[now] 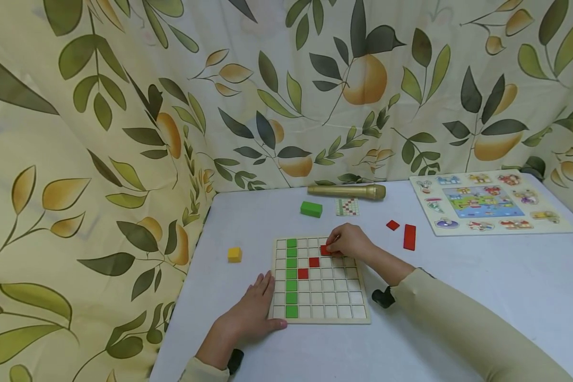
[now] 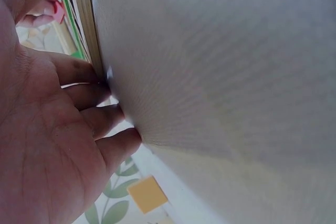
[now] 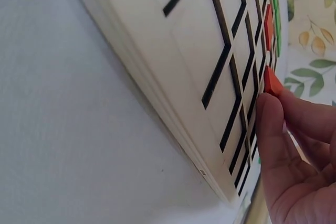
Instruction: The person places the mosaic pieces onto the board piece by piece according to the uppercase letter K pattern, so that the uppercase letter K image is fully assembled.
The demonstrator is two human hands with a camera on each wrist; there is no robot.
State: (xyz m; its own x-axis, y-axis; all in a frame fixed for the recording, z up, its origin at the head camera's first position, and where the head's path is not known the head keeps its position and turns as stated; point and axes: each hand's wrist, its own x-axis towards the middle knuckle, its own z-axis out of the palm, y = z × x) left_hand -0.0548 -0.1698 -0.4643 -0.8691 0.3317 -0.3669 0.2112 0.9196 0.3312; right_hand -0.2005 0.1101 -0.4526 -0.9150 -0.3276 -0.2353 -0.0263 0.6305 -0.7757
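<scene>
Pinching a red tile (image 1: 324,250) in my right grip (image 1: 350,242) at the far row of the grid board (image 1: 318,299), I seem to be extending a red diagonal (image 1: 314,262); next likely calls for squaring the tile flat. My left grip (image 1: 254,307) lies outstretched against the board's left edge. Partly covered, the tile's seating is unclear.
</scene>
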